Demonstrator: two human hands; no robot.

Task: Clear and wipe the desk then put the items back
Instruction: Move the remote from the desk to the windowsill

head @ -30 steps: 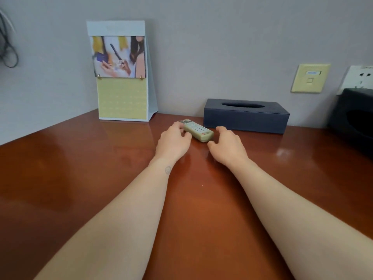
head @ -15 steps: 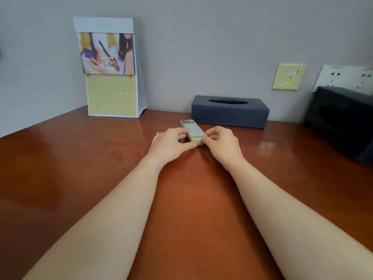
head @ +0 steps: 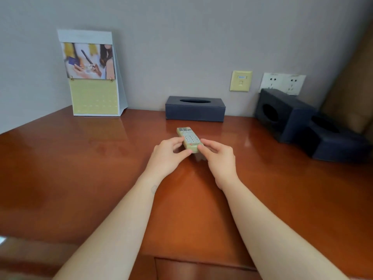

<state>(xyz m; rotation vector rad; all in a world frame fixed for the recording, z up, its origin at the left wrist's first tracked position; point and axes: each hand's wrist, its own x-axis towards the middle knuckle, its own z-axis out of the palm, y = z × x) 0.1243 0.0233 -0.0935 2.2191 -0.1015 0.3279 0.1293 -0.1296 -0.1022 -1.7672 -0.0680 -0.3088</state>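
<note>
Remote (head: 188, 139) is at the middle of the tabletop (head: 80, 168), near the tissue box (head: 194, 110) but apart from it. Left grip (head: 167, 156) pinches its near end from the left, fingers curled; right grip (head: 220, 160) pinches the same end from the right. Calendar (head: 93, 77) stands back left by the wall.

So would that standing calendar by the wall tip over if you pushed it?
Probably, if pushed near the top: the calendar stands tall on a narrow tent-shaped base. It looks like thin card, so likely light. On the glossy desk, a low push would more likely slide it.
</note>
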